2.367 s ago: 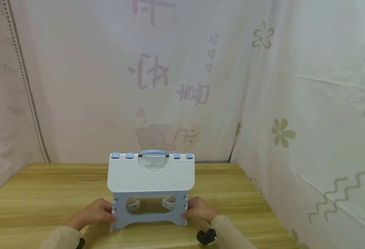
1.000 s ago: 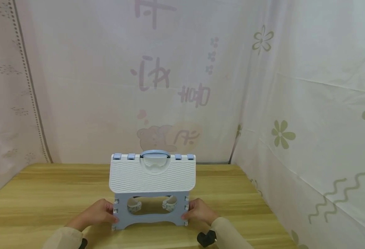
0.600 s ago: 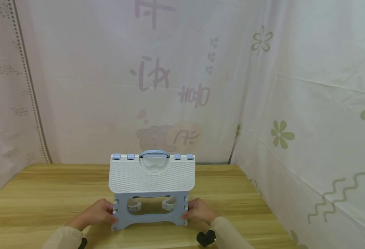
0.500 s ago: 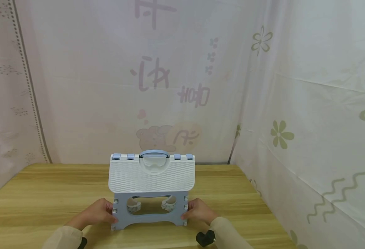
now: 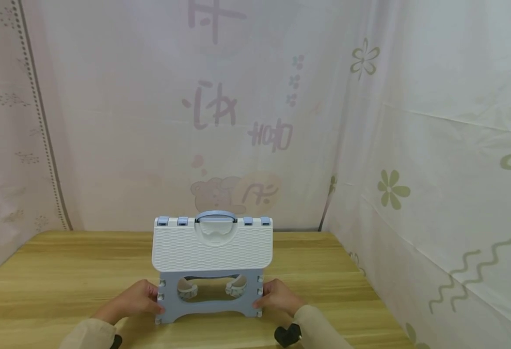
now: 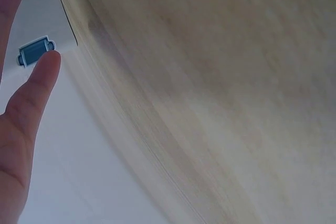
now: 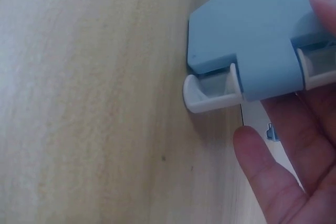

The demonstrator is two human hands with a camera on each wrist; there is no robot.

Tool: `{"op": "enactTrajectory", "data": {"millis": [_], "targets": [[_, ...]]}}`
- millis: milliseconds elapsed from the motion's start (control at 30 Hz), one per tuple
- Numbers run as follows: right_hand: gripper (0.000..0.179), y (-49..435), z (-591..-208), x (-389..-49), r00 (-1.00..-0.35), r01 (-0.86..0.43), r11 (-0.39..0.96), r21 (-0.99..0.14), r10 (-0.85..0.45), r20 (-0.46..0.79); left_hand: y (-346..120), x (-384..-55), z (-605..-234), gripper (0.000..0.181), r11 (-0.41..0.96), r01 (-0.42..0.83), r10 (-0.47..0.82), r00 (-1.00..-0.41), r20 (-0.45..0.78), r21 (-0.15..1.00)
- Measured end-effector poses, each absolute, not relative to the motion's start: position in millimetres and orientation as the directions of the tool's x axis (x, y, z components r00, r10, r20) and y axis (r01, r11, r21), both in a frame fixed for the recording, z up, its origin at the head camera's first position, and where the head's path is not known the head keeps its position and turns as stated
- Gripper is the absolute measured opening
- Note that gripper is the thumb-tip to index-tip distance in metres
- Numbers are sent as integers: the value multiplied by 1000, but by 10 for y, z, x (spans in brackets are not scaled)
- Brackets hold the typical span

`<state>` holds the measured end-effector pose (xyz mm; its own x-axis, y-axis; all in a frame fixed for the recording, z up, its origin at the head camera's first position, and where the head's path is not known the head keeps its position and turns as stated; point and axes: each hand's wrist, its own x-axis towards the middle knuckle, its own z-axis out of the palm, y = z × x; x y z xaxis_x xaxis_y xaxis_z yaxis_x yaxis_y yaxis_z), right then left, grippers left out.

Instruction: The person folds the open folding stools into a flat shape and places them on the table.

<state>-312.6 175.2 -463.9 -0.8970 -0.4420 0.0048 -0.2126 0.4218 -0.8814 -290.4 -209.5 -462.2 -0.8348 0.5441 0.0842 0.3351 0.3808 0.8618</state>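
A folding step stool stands on the table, its white woven-textured top hanging forward over a pale blue leg panel. A blue carry handle arches along its upper edge. My left hand grips the panel's left side, thumb on the front and fingers behind. On the opposite side, my right hand grips likewise, low by the hinge knuckles. The right wrist view shows the blue leg and a white hinge piece beside my fingers. In the left wrist view, fingers lie by a blue hinge part.
The wood-grain table extends on both sides of the stool and behind it. A printed cloth hangs behind the table, and another cloth runs along the right edge. A black heart-shaped item sits by the right sleeve.
The head view has shifted very slightly. Both hands keep the same hold, and the stool keeps its place and shape.
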Motion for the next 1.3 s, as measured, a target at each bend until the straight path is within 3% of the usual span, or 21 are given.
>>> {"op": "enactTrajectory", "data": {"millis": [1300], "targets": [[15, 1759, -4639, -3156, -893, -200, 421, -885, -451, -13, -2104, -2911, -4630, 15, 355, 317, 550, -831, 78, 879]]}}
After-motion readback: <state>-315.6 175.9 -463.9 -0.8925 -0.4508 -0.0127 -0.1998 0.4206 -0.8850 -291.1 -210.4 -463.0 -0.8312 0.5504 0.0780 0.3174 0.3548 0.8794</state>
